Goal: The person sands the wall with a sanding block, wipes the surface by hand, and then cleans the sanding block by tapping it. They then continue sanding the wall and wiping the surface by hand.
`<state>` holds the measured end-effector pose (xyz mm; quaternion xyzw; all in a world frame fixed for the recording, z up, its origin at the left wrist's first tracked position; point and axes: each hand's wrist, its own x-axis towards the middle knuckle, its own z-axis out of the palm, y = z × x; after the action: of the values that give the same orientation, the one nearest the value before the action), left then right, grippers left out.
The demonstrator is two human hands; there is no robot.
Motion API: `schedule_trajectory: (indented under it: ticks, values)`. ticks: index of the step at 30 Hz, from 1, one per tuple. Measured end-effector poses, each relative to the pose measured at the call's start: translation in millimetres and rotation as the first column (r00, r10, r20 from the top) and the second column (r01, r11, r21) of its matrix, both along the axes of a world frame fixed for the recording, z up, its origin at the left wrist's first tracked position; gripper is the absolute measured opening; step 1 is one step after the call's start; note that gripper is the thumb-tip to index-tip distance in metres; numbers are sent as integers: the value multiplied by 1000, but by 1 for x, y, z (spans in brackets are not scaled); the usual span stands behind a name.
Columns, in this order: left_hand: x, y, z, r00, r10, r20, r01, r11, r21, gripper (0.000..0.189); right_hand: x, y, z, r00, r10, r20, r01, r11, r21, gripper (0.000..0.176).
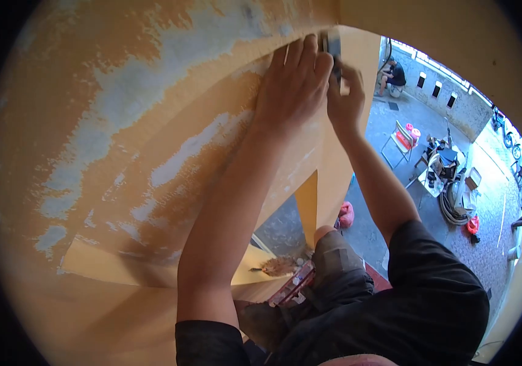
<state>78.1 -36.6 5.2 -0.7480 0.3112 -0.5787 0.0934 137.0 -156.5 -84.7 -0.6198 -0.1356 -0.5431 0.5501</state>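
Observation:
Both arms reach up to the top centre of the view, against a yellow-orange wall (pixel 224 91) with pale, patchy areas. My left hand (pixel 294 85) lies on the wall near its upper edge, fingers pointing up and held close together, the thumb side beside a dark flat tool (pixel 333 47). The fingers of my right hand (pixel 347 94) are bent round the lower part of that tool. Motion blurs the tool, so its exact shape cannot be made out. Whether my left fingers also press on it is unclear.
Far below on the grey floor stand a folding chair (pixel 402 141) with pink items, a coiled hose (pixel 453 204) and piled gear. A person (pixel 395 74) sits by the far wall. A red bag (pixel 346 215) and reddish ladder-like frame (pixel 294 283) are below my arms.

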Motion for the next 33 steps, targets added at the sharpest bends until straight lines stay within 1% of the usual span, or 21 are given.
schedule_trajectory:
  ticks: [2,5,6,8,9,10,12,14,16,18,19,20,22,23,24,26,27,28,30,32,33]
  values:
    - [0,2,3,1000,-12,27,12,1000,7,22,6,0,-12,1000,-19,1,19,999,-29,32]
    - [0,-1,0,1000,-18,20,19,1000,-17,17,0,-5,21,999,45,-30,-43,998,52,31]
    - [-1,-1,-4,1000,-14,5,15,1000,-25,17,-3,-5,15,998,48,-45,-46,998,45,31]
    - [-2,-1,0,999,-32,-15,31,999,-38,16,-4,-3,8,999,-31,16,32,999,-8,31]
    - [-2,0,0,999,-41,-25,40,999,-29,17,-4,-5,-11,999,-51,-4,50,998,-48,29]
    - [-1,0,0,999,-32,-3,32,999,-27,17,-3,-8,-14,999,-42,18,43,998,-45,29]
    - [2,-1,-1,999,-25,33,26,1000,-15,19,4,-7,-17,998,-46,-50,45,999,-19,30]
    - [1,-1,-2,1000,4,30,-3,1000,-22,23,7,-10,15,997,35,-65,-32,999,40,32]
    - [0,-1,-2,999,-30,-33,29,999,-36,26,2,-7,11,997,63,-36,-63,998,20,34]
    - [-3,-1,0,1000,-2,5,2,1000,-27,27,4,-11,-34,997,-79,-7,77,988,-132,30]
    - [-2,-1,0,1000,-7,30,8,1000,-24,27,-4,-9,-36,987,4,-160,-13,998,-57,32]
    - [0,0,-2,999,-12,49,13,1000,-22,26,3,-7,-27,990,14,-142,-24,998,-64,32]
    - [1,-1,-2,998,2,62,0,1000,-28,25,6,-10,4,999,-35,-32,33,998,-59,32]
    - [3,0,-2,999,4,47,-3,1000,-27,25,6,-10,22,995,71,-69,-69,997,32,31]
    - [3,0,-3,999,2,33,-1,1000,-23,25,1,-9,14,994,67,-86,-65,997,28,31]
    - [-1,1,-4,999,-23,33,23,1000,-12,25,-2,-7,-5,996,-85,-6,84,994,-70,31]
    - [-2,2,-1,998,-35,46,35,999,-1,26,2,-10,-25,999,-51,4,51,994,-92,31]
    - [-2,2,1,997,-34,67,34,999,6,26,5,-11,-21,998,-51,24,53,995,-84,31]
    - [-2,0,-3,999,-19,32,20,999,-26,26,10,-13,-21,997,-58,-54,53,995,-83,30]
    - [-4,0,-1,1000,-22,-6,22,1000,-12,26,2,-11,14,996,69,-60,-69,998,10,29]
    - [-3,0,-1,999,-34,-35,33,999,-30,25,-1,-8,8,995,56,-84,-55,998,17,30]
